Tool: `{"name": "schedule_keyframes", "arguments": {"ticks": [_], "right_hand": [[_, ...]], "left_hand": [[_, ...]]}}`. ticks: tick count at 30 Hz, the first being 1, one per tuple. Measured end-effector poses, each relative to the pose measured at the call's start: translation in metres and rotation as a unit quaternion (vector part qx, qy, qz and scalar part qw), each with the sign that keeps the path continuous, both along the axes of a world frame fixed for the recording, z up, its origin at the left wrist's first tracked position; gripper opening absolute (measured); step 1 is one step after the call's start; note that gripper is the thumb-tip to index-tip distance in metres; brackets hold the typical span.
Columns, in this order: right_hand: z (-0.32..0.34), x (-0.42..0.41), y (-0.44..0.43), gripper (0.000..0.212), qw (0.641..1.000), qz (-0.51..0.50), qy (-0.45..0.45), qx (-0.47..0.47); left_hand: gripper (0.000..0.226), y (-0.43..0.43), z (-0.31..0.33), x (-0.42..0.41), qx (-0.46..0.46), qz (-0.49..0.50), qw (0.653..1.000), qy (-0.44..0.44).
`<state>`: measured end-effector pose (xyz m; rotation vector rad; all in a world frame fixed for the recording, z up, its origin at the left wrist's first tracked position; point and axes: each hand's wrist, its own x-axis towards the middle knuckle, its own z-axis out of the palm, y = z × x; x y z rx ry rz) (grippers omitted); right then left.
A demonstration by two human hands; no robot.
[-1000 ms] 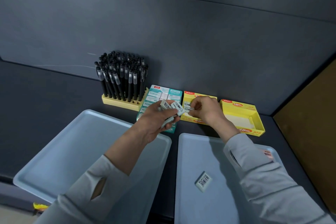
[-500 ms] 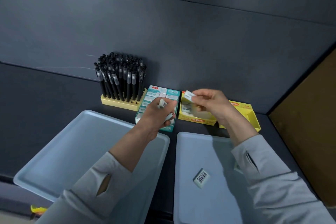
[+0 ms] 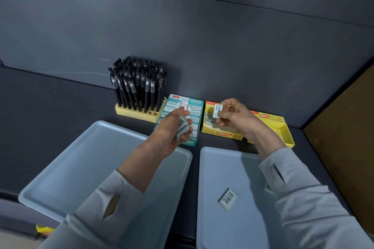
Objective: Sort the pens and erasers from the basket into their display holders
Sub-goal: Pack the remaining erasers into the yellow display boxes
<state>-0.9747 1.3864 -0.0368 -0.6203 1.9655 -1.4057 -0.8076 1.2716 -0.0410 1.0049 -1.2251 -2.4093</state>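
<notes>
Plainly, the right hand (image 3: 236, 119) has one small white eraser (image 3: 218, 111) pinched between thumb and fingers (image 3: 229, 107), which are clamped on its narrow edges. It sits just above the front yellow box (image 3: 220, 132) at the counter's back edge. The left hand (image 3: 172, 127) curls around a small stack of erasers (image 3: 182, 130), over the teal box (image 3: 195, 107) that stands beside the pen holder (image 3: 139, 112). One more barcoded eraser (image 3: 227, 198) lies flat on the right tray (image 3: 210, 170), nearer the counter's front edge.

These erasers are probably light, slightly soft and in no way fragile. Their printed sleeves are likely smoother than bare rubber, so a loose stack could slide apart unless the fingers cup it from below. A pinch across the narrow sides suits best, since it leaves the broad faces free to slip into a row in the box. The one lying flat probably needs an edge tipped up first.
</notes>
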Motion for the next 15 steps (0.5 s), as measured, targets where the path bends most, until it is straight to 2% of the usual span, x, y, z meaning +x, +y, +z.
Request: {"name": "schedule_keyframes", "arguments": {"ticks": [3,5,7,11,15], "right_hand": [[-0.003,-0.005,0.001,0.029,0.997,0.017,0.071,0.039],[-0.004,-0.007,0.001,0.025,0.991,0.018,0.115,0.067],[-0.005,-0.006,0.002,0.017,0.99,-0.001,0.124,0.061],[-0.008,-0.004,0.004,0.024,0.991,-0.017,0.122,0.051],[-0.012,-0.006,0.004,0.03,0.961,0.025,0.238,0.137]], "left_hand": [[0.021,0.001,0.0,-0.002,-0.018,0.0,1.0,-0.006],[0.022,0.002,0.001,-0.002,-0.034,-0.004,0.999,-0.006],[0.025,0.003,0.002,-0.003,-0.05,-0.008,0.999,-0.002],[0.026,0.005,0.006,-0.004,-0.07,-0.014,0.997,0.006],[0.024,0.006,0.008,-0.004,-0.078,-0.018,0.997,0.008]]}}
